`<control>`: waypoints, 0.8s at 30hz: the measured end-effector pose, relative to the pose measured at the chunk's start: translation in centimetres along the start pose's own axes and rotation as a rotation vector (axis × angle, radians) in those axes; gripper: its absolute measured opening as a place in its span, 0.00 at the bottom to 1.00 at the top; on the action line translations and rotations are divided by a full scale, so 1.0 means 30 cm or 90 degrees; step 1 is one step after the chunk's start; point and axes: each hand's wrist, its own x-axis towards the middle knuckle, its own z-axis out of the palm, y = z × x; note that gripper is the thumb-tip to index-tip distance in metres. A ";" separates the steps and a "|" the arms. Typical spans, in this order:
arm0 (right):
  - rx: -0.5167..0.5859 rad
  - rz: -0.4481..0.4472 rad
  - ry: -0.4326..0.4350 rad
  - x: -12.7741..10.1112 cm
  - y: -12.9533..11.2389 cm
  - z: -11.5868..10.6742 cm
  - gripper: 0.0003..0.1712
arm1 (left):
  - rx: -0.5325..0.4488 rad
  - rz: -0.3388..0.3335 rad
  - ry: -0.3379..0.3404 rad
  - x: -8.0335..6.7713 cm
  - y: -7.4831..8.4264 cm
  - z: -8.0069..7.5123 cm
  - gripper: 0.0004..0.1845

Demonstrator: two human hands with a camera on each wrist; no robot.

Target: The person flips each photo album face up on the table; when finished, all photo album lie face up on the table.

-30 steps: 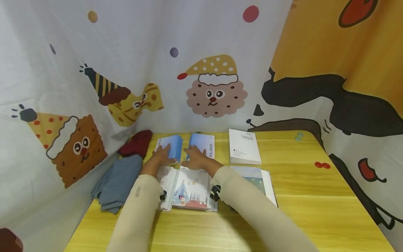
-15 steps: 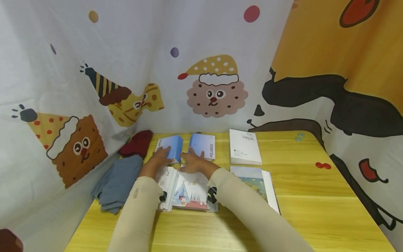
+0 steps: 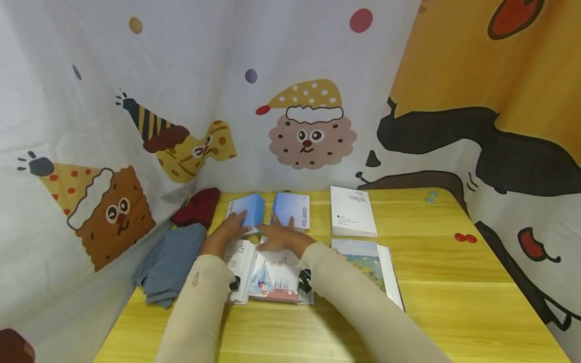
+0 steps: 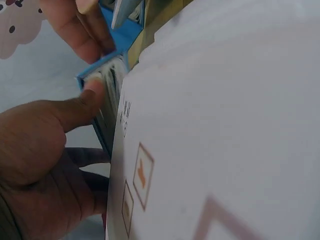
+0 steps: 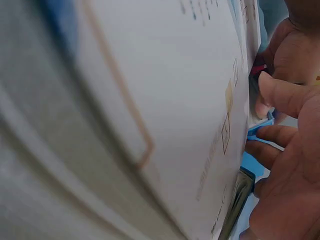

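Cartoon-printed cloth (image 3: pixel 290 101) hangs behind and beside a yellow wooden table (image 3: pixel 454 282), the biggest things in the head view. On the table's left edge lie a grey-blue cloth (image 3: pixel 170 264) and a dark red one (image 3: pixel 197 205). Toward the back sits a white booklet (image 3: pixel 351 210), and nearer the person a picture book (image 3: pixel 369 262) with a landscape cover. Between the forearms lies an open album of cards (image 3: pixel 268 272), showing a small tent picture.

Behind it stands an opened blue Polaroid box (image 3: pixel 268 209), its two halves just beside each other. The left hand (image 3: pixel 227 229) curls its thumb and fingers round the left half; the left wrist view shows the thumb pressed on a stack of prints inside. The right hand (image 3: pixel 279 237) rests at the gap between the halves, fingers bent onto the blue edge, though whether it truly pinches anything I cannot tell.

My judgement: prints are being worked loose from the box; freeing one cleanly calls for a fingertip pinch on a single edge.
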 end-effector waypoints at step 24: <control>0.234 -0.182 0.136 0.022 -0.051 -0.008 0.52 | -0.276 0.152 0.163 -0.037 -0.092 -0.012 0.42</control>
